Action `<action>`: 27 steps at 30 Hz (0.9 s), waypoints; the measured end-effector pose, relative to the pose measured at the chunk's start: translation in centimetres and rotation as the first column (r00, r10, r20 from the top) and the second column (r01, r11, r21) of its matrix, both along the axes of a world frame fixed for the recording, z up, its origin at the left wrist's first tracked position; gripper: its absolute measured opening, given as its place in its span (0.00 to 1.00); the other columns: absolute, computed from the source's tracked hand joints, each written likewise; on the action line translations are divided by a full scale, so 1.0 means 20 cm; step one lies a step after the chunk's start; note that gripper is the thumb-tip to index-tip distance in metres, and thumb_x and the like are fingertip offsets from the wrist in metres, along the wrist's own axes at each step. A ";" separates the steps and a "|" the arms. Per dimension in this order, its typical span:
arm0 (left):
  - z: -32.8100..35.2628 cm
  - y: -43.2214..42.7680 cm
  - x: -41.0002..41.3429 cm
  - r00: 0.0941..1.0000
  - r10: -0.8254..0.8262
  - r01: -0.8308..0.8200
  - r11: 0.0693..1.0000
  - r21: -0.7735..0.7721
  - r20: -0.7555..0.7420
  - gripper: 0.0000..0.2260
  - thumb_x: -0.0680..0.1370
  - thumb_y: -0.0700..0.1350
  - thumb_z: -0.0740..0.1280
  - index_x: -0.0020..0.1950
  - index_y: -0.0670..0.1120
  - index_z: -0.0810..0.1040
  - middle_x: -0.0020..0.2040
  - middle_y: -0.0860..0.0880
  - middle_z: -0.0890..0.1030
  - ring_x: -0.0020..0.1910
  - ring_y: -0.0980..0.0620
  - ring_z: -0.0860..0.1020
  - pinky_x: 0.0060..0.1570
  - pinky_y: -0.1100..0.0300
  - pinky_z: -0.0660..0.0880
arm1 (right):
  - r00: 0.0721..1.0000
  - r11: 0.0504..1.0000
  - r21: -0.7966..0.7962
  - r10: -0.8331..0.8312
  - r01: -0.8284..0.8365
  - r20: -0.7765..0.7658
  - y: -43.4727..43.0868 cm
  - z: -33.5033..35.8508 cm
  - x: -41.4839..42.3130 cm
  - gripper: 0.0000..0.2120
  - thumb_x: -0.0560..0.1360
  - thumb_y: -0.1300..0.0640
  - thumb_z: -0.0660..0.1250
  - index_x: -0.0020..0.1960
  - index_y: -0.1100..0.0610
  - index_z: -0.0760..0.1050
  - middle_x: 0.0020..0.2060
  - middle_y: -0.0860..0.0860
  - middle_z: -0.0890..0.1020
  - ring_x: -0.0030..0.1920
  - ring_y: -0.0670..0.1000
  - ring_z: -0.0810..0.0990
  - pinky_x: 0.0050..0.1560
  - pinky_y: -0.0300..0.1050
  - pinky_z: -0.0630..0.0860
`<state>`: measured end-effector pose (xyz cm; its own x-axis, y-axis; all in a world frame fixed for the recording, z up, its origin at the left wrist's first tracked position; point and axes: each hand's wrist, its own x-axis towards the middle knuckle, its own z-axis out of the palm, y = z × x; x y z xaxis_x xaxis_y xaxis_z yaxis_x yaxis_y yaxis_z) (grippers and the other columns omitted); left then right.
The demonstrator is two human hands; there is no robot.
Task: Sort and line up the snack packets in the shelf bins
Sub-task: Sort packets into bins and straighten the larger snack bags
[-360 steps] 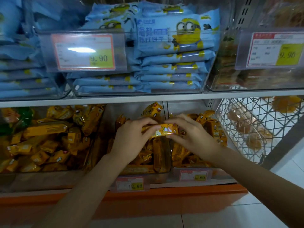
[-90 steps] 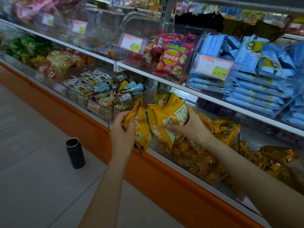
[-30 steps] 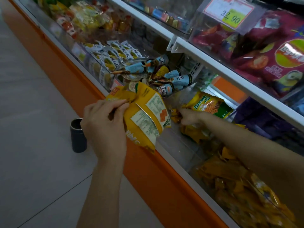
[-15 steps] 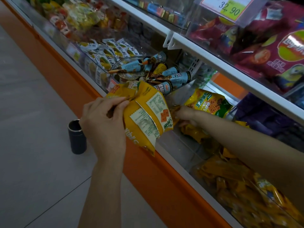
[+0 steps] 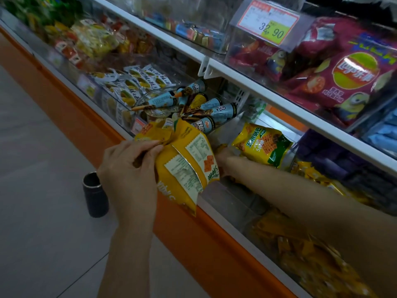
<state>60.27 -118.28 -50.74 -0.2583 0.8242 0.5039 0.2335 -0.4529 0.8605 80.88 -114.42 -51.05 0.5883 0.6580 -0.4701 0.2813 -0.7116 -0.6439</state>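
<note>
Grey floor tiles point(image 5: 43, 147) ran beside the orange-based shelf unit point(image 5: 193, 244), and one dark cylindrical cup point(image 5: 95, 194) stood on them. Right of it, the left hand point(image 5: 129, 175) had its grip pinched on the top edges of yellow foil snack packets point(image 5: 187, 166), at least two, which hung below the fingers in front of the shelf edge. Behind them the right hand point(image 5: 223, 157) was stretched into a clear plastic bin point(image 5: 232, 201); its grip was hidden and could not be told. One yellow-and-green snack packet point(image 5: 262, 145) lay just beyond it.

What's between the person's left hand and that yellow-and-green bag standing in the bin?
In the head view, the yellow packets that the left hand grips hang there, and behind them the right hand reaches in beside the yellow-and-green bag.
</note>
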 end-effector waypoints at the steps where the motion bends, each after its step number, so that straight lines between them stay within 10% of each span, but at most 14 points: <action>1: 0.01 -0.01 0.00 1.000 0.001 -0.001 1.000 0.005 0.001 0.04 0.72 0.43 0.72 0.46 0.49 0.83 0.42 0.53 0.79 0.48 0.47 0.76 0.51 0.58 0.70 | 1.000 1.000 -0.005 0.005 -0.005 -0.009 -0.01 0.00 0.00 0.14 0.80 0.61 0.58 0.63 0.67 0.68 0.64 0.64 0.74 0.61 0.60 0.75 0.62 0.57 0.72; 4: 0.02 -0.03 -0.02 1.000 0.003 -0.003 1.000 0.025 0.001 0.04 0.72 0.43 0.72 0.45 0.49 0.83 0.41 0.54 0.78 0.48 0.46 0.76 0.50 0.58 0.69 | 1.000 1.000 0.000 0.013 -0.013 0.003 -0.06 -0.02 0.00 0.14 0.80 0.65 0.56 0.36 0.63 0.65 0.46 0.63 0.76 0.51 0.56 0.73 0.59 0.53 0.72; 8: 0.04 -0.05 -0.04 1.000 0.008 -0.008 0.999 0.043 -0.002 0.04 0.72 0.43 0.71 0.46 0.49 0.83 0.40 0.56 0.77 0.48 0.46 0.76 0.50 0.58 0.69 | 0.998 1.000 -0.011 0.008 -0.008 -0.055 -0.12 0.03 0.00 0.13 0.77 0.63 0.65 0.35 0.60 0.68 0.27 0.55 0.74 0.32 0.54 0.75 0.33 0.44 0.75; 13: 0.07 -0.08 -0.04 1.000 0.003 -0.002 0.998 0.061 -0.012 0.06 0.72 0.46 0.70 0.46 0.47 0.84 0.40 0.55 0.78 0.47 0.46 0.76 0.49 0.55 0.71 | 0.968 0.992 0.074 -0.077 0.098 -0.239 -0.17 0.20 0.04 0.11 0.72 0.58 0.71 0.51 0.57 0.72 0.55 0.56 0.76 0.54 0.56 0.78 0.43 0.55 0.78; 21: 0.15 -0.20 -0.01 0.999 0.007 -0.001 0.995 0.104 -0.051 0.08 0.72 0.47 0.69 0.46 0.46 0.84 0.40 0.55 0.77 0.46 0.50 0.74 0.46 0.66 0.63 | 0.857 0.938 0.246 -0.088 0.242 -0.508 -0.62 0.50 0.02 0.06 0.72 0.58 0.68 0.41 0.55 0.70 0.33 0.52 0.71 0.36 0.50 0.71 0.49 0.53 0.76; 27: 0.20 -0.28 0.03 0.998 -0.001 0.007 0.995 0.099 -0.069 0.06 0.71 0.41 0.72 0.47 0.43 0.84 0.42 0.46 0.82 0.46 0.48 0.75 0.46 0.66 0.64 | 0.982 0.924 0.367 -0.044 0.111 -0.185 -1.04 0.58 0.08 0.07 0.71 0.59 0.68 0.48 0.54 0.74 0.34 0.50 0.76 0.34 0.49 0.74 0.40 0.47 0.76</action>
<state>60.77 -123.94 -46.66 -0.2169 0.7705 0.5993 0.2888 -0.5358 0.7934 82.47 -135.22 -39.43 0.5774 0.7609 -0.2960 0.0976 -0.4243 -0.9002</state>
